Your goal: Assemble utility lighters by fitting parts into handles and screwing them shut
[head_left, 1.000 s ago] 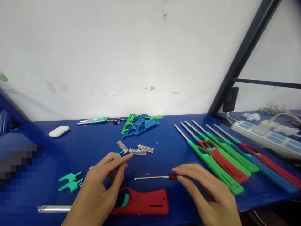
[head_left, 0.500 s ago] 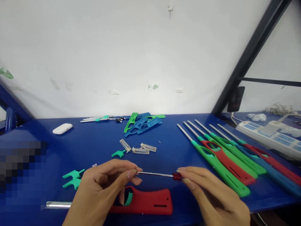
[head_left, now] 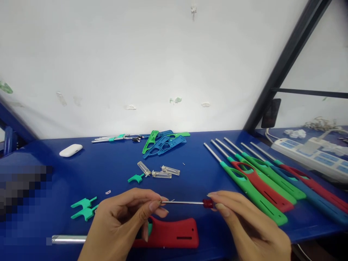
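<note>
My right hand (head_left: pixel 244 221) grips the red handle of a thin screwdriver (head_left: pixel 185 202) between thumb and fingers. The metal shaft lies level and points left. My left hand (head_left: pixel 127 217) pinches the shaft's tip; whether a tiny screw sits there as well is too small to tell. Below both hands, a red gas lighter (head_left: pixel 179 233) rests on the table, its silver tube (head_left: pixel 67 239) pointing left. Part of its green trigger (head_left: pixel 150 228) shows, and my left hand hides the middle of the lighter.
Several finished-looking lighters (head_left: pixel 261 188) lie slanted at right. Clear fuel tanks (head_left: pixel 161 174), green triggers (head_left: pixel 84 208) and a small white piece (head_left: pixel 108 192) lie around the left and middle. Behind are casing halves (head_left: pixel 165 145), metal tubes (head_left: pixel 108 139), a white case (head_left: pixel 71 150) and a power strip (head_left: pixel 312 156).
The screwdriver and my right hand have shifted slightly right, with the left fingertips still at its tip. The whole view has moved a little. The lighter has not moved on the table.
</note>
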